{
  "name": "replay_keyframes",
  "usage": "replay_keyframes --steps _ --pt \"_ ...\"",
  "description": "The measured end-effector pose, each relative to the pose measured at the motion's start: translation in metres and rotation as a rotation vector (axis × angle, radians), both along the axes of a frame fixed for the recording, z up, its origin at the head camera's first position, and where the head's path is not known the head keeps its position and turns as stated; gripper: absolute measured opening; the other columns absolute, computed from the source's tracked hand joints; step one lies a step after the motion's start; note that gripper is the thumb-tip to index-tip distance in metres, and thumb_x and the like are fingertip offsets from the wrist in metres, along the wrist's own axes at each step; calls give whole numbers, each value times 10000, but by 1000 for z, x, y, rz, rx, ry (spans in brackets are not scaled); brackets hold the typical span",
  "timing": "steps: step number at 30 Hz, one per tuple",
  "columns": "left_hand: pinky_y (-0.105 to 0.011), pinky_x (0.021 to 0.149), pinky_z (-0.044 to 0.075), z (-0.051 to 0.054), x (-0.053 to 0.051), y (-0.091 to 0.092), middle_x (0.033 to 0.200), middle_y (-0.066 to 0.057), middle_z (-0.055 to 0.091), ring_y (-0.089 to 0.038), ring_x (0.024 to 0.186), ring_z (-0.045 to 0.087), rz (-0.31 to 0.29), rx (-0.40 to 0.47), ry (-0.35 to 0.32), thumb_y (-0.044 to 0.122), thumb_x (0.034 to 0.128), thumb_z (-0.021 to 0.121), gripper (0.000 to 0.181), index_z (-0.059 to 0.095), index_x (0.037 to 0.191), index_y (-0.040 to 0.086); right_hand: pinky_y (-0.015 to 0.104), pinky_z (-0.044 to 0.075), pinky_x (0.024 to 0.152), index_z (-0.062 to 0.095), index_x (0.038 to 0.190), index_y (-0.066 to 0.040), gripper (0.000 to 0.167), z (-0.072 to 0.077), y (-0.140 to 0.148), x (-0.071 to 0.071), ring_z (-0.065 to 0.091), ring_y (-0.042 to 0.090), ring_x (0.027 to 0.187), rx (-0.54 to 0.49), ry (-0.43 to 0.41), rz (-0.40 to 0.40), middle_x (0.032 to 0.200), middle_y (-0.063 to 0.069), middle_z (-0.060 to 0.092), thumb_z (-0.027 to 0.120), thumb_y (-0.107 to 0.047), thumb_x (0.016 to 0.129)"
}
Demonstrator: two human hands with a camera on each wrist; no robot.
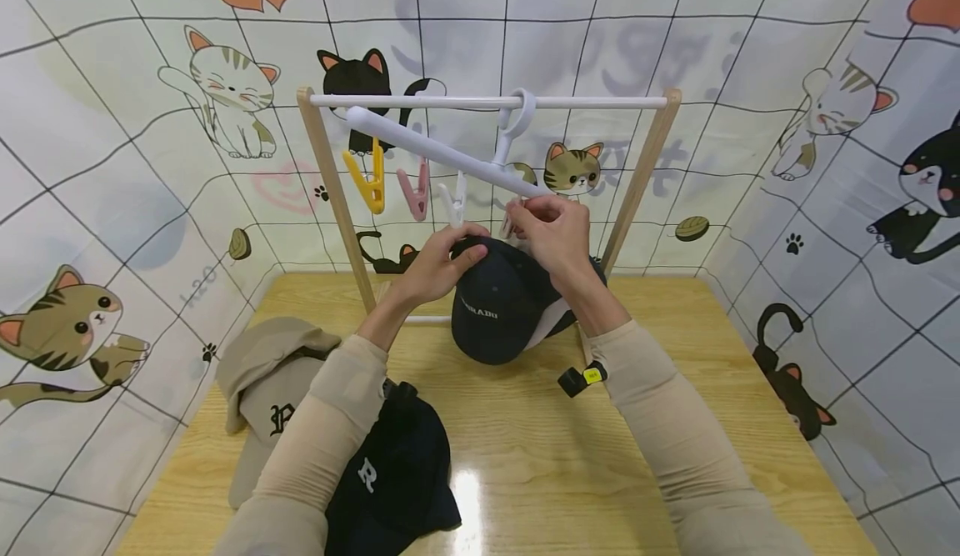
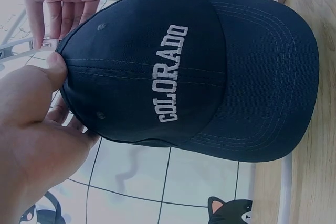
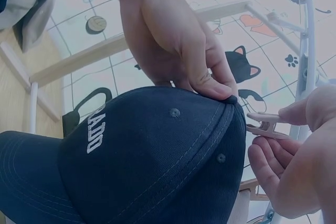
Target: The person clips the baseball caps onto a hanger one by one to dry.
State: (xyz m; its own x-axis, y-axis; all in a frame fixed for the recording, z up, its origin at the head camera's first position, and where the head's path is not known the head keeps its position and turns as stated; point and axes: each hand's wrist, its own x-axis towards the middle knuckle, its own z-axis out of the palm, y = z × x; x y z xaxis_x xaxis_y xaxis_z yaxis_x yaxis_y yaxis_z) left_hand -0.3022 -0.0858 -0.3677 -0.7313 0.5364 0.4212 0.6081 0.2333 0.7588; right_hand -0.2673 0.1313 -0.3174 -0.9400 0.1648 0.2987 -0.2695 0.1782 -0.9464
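Pinching at the crown: the left hand (image 1: 442, 268) has the top of the dark COLORADO cap (image 1: 491, 323) between thumb and fingers, brim pointing down over the worktop (image 1: 570, 473).
Pinkish clip: the right hand (image 1: 558, 227) squeezes the pinkish clip (image 3: 268, 125) between thumb and fingers, its tip right at the cap's crown; whether it bites the cloth, I can't tell from here.
White hanger: the white hanger (image 1: 450, 154) hooks over the white rail (image 1: 420, 102) and tilts, its low end by the right hand.
Other clips: the yellow clip (image 1: 367, 179), pink clip (image 1: 416, 192) and white clip (image 1: 454, 200) sit in a row under the raised side, the white one just above the left hand.
Caps at the left: the beige cap (image 1: 303, 379) and the dark cap with an R (image 1: 408, 464) lie on the worktop, the left sleeve (image 1: 300, 464) crossing in front.
Wall: the grid-patterned sheet (image 1: 480, 56) shows cartoon cats.
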Motion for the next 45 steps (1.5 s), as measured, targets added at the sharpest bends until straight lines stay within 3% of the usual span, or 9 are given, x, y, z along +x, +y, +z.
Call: replay_keyframes --steps 5,18,31,45 --pt "-542 1234 480 -1 -2 2 1358 -206 706 -349 1334 636 -3 4 -4 79 1151 627 224 683 1341 -24 293 638 729 827 1103 -4 287 0 -1 1 777 135 778 -19 0 17 862 -71 775 843 -282 1032" --pt "-544 1276 432 2 -2 5 1386 -209 667 -346 1362 587 -48 39 -44 40 1146 618 201 660 1326 -39 248 627 728 818 1135 14 247 2 0 2 780 101 776 -25 -11 35 866 -100 788 817 -215 1043" --pt "-575 1299 431 2 -2 9 1483 -207 632 -361 1464 569 -26 32 -101 89 1170 590 288 628 1435 -18 230 671 776 806 1160 52 239 3 -1 3 782 92 772 -52 3 66 909 -56 797 805 -159 1047" --pt "-557 1288 464 -2 -4 12 1521 -217 668 -366 1487 602 5 46 -52 99 1168 600 325 654 1465 -20 223 669 784 823 1144 43 222 2 1 3 775 80 771 -31 16 68 946 -54 803 795 -157 1051"
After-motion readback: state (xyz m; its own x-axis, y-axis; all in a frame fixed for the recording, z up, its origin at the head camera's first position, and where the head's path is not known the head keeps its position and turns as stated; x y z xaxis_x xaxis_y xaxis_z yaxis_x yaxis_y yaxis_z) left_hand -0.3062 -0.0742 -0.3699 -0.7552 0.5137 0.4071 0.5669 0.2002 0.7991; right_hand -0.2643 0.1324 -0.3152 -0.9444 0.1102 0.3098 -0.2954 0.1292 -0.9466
